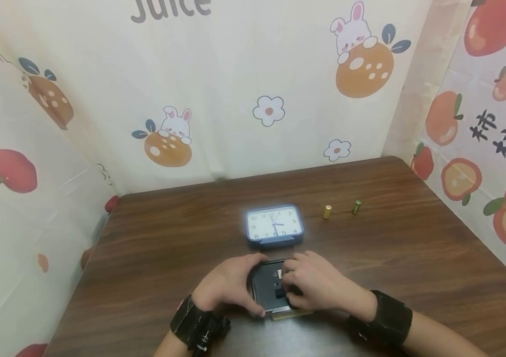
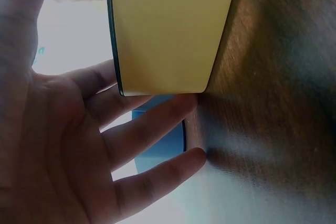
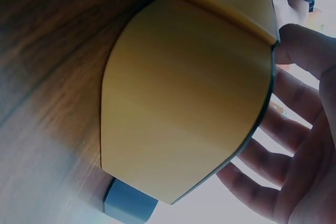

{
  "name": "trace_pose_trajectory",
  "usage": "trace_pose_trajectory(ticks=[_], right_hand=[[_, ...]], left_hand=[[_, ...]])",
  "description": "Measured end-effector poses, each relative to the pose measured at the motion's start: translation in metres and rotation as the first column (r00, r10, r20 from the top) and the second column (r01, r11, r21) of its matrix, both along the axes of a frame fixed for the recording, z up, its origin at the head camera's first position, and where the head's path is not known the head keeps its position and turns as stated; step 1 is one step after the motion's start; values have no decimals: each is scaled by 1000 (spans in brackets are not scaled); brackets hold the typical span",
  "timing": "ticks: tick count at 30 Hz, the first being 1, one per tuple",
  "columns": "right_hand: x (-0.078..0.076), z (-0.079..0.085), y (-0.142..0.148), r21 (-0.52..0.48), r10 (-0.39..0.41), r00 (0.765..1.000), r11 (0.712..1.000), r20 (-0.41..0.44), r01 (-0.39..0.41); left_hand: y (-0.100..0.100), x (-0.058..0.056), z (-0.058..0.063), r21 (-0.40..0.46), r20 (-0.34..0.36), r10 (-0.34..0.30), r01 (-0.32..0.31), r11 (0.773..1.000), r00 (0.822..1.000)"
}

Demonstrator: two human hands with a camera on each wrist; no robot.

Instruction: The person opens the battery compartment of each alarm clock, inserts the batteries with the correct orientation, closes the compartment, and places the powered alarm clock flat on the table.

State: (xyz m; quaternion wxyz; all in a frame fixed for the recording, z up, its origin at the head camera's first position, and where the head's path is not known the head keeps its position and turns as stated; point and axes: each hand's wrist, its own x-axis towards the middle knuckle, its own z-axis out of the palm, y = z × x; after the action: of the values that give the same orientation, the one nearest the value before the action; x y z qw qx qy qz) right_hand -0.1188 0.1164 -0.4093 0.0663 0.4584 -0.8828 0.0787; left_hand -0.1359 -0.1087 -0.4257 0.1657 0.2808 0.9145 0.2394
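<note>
A yellow clock (image 1: 274, 286) lies with its black back up near the front of the table; its yellow casing (image 3: 184, 98) fills much of the right wrist view. My left hand (image 1: 228, 285) grips its left side, thumb at the near edge and fingers spread along the far edge. Over the right part of the back, my right hand (image 1: 313, 282) has its fingers curled against the clock, hiding part of the back. Just beyond stands a blue alarm clock (image 1: 275, 225) with a white dial, tilted face up.
Right of the blue clock, a gold battery (image 1: 327, 212) and a green battery (image 1: 356, 207) are on the brown wooden table (image 1: 168, 238). Printed curtains (image 1: 235, 74) with fruit and rabbits hang along the back and both sides.
</note>
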Motion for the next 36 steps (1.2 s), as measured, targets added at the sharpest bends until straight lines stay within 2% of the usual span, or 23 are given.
trace_pose_trajectory(ticks=[18,36], right_hand=[[6,-2,0,-50,-25,999,998,-28,24],[4,5,7,-131,-40,992,991,-119,24]], left_hand=[[-1,2,1,0,20,7,-7,1000,1000],[-1,1,-1,-6,-16,14,-14,1000,1000]])
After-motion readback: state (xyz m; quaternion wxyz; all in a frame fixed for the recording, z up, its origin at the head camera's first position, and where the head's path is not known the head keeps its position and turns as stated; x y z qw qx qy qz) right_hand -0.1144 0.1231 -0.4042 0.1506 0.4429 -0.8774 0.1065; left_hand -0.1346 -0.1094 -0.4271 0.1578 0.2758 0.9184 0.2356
